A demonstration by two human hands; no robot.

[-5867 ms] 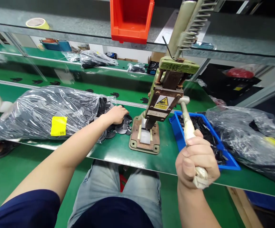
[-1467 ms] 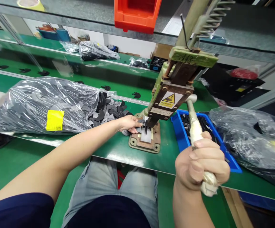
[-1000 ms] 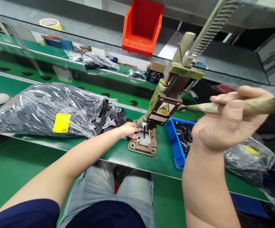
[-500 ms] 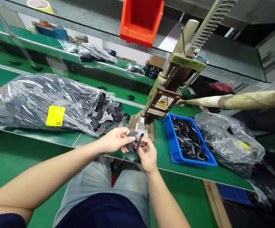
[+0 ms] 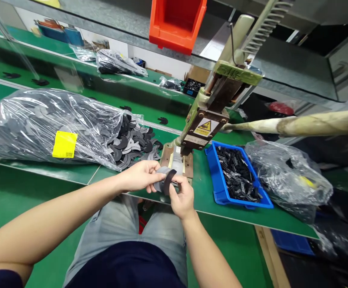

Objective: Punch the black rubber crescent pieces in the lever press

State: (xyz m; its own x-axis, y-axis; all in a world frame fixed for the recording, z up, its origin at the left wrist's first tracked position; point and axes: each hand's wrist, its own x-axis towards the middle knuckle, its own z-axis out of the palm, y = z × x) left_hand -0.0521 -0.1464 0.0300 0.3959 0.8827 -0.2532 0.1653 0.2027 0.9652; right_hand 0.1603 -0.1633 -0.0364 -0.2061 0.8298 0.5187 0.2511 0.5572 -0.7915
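Gripping one flat, dark, curved rubbery piece [image 5: 165, 182] between my left hand [image 5: 140, 181] and right hand [image 5: 182, 197]; blue tray [image 5: 218, 188] holds black strips.

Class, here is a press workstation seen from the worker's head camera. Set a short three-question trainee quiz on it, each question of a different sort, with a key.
1. True or false: the right hand grips the press lever.
2. What do both hands hold? A) a dark flat piece B) tape C) the orange bin
3. Fill in: the blue tray sits to the ___ of the press.

Key: 1 false, the lever is free; 2 A, the left hand shares the piece; 3 right.
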